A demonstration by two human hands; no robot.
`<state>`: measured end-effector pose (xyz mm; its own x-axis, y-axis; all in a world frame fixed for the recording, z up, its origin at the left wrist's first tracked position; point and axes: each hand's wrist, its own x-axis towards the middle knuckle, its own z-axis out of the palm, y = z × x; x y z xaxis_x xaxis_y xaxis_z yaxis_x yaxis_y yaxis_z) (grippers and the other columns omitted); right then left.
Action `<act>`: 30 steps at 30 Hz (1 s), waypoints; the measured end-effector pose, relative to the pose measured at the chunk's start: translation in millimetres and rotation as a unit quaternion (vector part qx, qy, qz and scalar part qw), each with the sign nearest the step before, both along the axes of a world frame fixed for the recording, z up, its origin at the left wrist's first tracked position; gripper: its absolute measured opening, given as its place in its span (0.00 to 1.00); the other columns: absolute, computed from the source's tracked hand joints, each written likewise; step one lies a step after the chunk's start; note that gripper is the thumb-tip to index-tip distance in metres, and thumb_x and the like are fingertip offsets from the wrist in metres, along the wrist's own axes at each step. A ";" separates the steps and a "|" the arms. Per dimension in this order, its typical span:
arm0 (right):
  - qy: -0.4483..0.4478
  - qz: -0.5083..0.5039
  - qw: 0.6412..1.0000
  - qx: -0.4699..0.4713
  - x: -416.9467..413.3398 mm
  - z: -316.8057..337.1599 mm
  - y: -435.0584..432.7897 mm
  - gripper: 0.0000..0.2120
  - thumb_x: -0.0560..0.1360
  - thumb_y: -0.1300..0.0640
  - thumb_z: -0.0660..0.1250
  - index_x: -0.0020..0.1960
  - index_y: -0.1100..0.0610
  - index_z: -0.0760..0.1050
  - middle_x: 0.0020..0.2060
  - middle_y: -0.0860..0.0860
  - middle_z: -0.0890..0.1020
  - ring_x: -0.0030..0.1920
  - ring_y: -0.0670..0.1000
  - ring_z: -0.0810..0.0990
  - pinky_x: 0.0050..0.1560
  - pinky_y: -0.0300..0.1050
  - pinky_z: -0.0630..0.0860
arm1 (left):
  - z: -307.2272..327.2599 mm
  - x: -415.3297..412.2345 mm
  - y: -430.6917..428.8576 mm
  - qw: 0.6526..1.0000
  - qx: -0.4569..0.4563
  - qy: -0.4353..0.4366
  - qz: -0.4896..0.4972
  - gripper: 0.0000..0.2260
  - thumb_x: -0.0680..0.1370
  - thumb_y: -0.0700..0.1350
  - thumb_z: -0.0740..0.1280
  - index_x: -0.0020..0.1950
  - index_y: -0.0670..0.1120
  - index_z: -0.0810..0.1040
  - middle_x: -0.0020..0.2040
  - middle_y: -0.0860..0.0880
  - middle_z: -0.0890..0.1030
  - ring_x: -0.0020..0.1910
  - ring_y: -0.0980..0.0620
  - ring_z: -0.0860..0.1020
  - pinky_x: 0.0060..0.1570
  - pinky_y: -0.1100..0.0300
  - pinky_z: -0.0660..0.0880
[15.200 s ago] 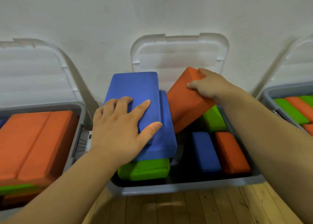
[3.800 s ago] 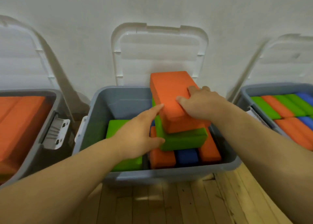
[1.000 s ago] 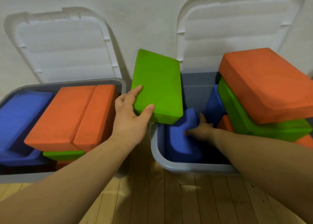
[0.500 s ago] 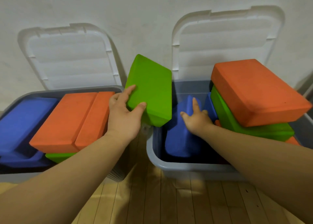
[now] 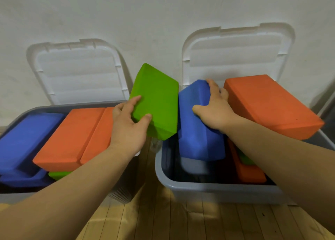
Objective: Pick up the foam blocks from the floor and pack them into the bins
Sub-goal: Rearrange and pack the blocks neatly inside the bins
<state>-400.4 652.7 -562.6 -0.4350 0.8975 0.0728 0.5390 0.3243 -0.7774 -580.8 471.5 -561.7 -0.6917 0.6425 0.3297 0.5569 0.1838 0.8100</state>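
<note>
Head view: the left hand [image 5: 126, 129] pinches the green block [image 5: 155, 102], thumb on its face, fingers round its left edge. The block hangs tilted between the left bin [image 5: 54, 106] and the right bin [image 5: 217, 190]. The right hand [image 5: 214, 111] grips the blue block [image 5: 197, 132], fingers curled over its far end. That block leans inside the right bin, with an orange block [image 5: 268, 105] just right of the fingers.

Both bare forearms reach forward from lower corners of view. Left hand [image 5: 129, 126] grips lower corner of green block [image 5: 159, 98], thumb and forefinger on near face, other fingers curled at left edge. Right hand [image 5: 214, 111] grips blue block [image 5: 196, 131], fingers hooked over top end, thumb across near face.
</note>
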 end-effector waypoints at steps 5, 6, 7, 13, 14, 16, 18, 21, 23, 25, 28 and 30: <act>0.004 -0.003 0.998 0.059 6.0 11.6 -7.1 0.38 0.70 0.54 0.72 0.75 0.46 0.58 0.69 0.54 0.67 0.64 0.56 0.72 0.63 0.48 0.72 | 2.1 -2.1 -0.6 1.000 0.001 0.027 -0.016 0.25 0.76 0.45 0.74 0.70 0.63 0.74 0.62 0.52 0.67 0.55 0.66 0.71 0.67 0.64 0.69; -0.003 -0.007 0.998 0.063 6.5 12.9 -8.7 0.36 0.70 0.53 0.71 0.73 0.46 0.59 0.66 0.55 0.69 0.61 0.57 0.74 0.60 0.49 0.73 | 2.3 -2.2 -0.4 0.999 -0.001 0.028 -0.015 0.26 0.75 0.46 0.74 0.70 0.63 0.74 0.63 0.52 0.67 0.58 0.61 0.72 0.69 0.58 0.69; -0.008 -0.011 0.998 0.065 6.6 14.2 -9.9 0.33 0.70 0.53 0.71 0.71 0.47 0.59 0.64 0.56 0.69 0.57 0.58 0.76 0.57 0.50 0.75 | 2.5 -1.9 -0.3 0.999 -0.002 0.029 -0.015 0.26 0.75 0.46 0.74 0.70 0.63 0.74 0.63 0.53 0.67 0.60 0.57 0.72 0.70 0.54 0.69; 0.028 -0.031 0.983 0.176 9.8 28.9 -19.3 0.26 0.74 0.48 0.72 0.65 0.51 0.63 0.59 0.52 0.71 0.59 0.57 0.72 0.57 0.46 0.68 | 0.9 -2.9 -2.6 1.000 -0.007 0.024 -0.016 0.25 0.76 0.48 0.74 0.70 0.65 0.73 0.63 0.53 0.66 0.64 0.52 0.71 0.70 0.50 0.70; 0.039 -0.032 0.979 0.196 11.6 33.1 -20.4 0.26 0.74 0.47 0.72 0.65 0.52 0.64 0.58 0.50 0.70 0.59 0.55 0.72 0.57 0.44 0.68 | 1.0 -3.3 -2.5 1.000 -0.005 0.024 -0.012 0.25 0.76 0.48 0.74 0.70 0.64 0.73 0.63 0.52 0.67 0.63 0.52 0.72 0.70 0.50 0.70; 0.054 -0.038 0.977 0.204 15.8 42.4 -22.7 0.24 0.75 0.46 0.72 0.63 0.53 0.64 0.56 0.47 0.69 0.57 0.52 0.71 0.55 0.43 0.68 | 1.1 -3.5 -2.0 1.000 -0.004 0.025 -0.008 0.25 0.76 0.47 0.74 0.70 0.64 0.73 0.63 0.52 0.67 0.63 0.53 0.72 0.71 0.51 0.70; 0.055 -0.040 0.981 0.180 19.7 49.6 -24.6 0.23 0.75 0.46 0.72 0.60 0.53 0.64 0.55 0.47 0.71 0.53 0.50 0.72 0.52 0.45 0.70 | 1.3 -3.7 -1.8 1.000 -0.003 0.022 -0.008 0.25 0.76 0.47 0.74 0.70 0.64 0.73 0.63 0.52 0.66 0.63 0.53 0.72 0.71 0.51 0.70; 0.028 -0.029 0.985 0.167 24.2 53.2 -25.0 0.21 0.73 0.47 0.72 0.58 0.50 0.64 0.55 0.48 0.71 0.50 0.51 0.72 0.48 0.46 0.70 | 0.9 -4.4 -1.3 1.000 -0.005 0.020 -0.008 0.25 0.76 0.48 0.74 0.70 0.64 0.73 0.64 0.52 0.66 0.63 0.53 0.71 0.71 0.51 0.69; 0.008 -0.014 0.987 0.159 26.4 54.6 -24.4 0.25 0.73 0.48 0.72 0.65 0.46 0.65 0.58 0.48 0.69 0.51 0.49 0.71 0.50 0.43 0.68 | -0.2 -5.3 -0.7 1.000 -0.006 0.026 -0.011 0.25 0.76 0.48 0.74 0.70 0.64 0.73 0.64 0.52 0.67 0.64 0.52 0.71 0.71 0.50 0.69; -0.006 -0.001 0.989 0.148 28.4 56.6 -25.0 0.32 0.73 0.48 0.72 0.73 0.39 0.62 0.59 0.48 0.67 0.52 0.48 0.70 0.54 0.40 0.66 | -0.6 -5.7 -0.2 0.999 -0.006 0.034 -0.015 0.26 0.76 0.48 0.75 0.71 0.64 0.73 0.64 0.51 0.67 0.64 0.51 0.72 0.71 0.50 0.69; -0.020 0.006 0.990 0.143 30.8 56.8 -25.5 0.35 0.75 0.44 0.71 0.77 0.36 0.60 0.59 0.48 0.65 0.55 0.47 0.70 0.58 0.38 0.64 | 0.3 -5.4 -0.4 0.999 -0.006 0.037 -0.017 0.26 0.75 0.50 0.75 0.71 0.63 0.74 0.64 0.51 0.67 0.63 0.51 0.72 0.72 0.50 0.69; -0.030 0.002 0.989 0.146 32.5 56.2 -24.9 0.32 0.76 0.40 0.69 0.77 0.36 0.62 0.61 0.49 0.65 0.59 0.49 0.71 0.61 0.39 0.64 | 0.8 -4.7 -1.0 0.999 -0.007 0.035 -0.018 0.26 0.73 0.54 0.73 0.71 0.64 0.73 0.63 0.51 0.67 0.64 0.51 0.72 0.72 0.50 0.69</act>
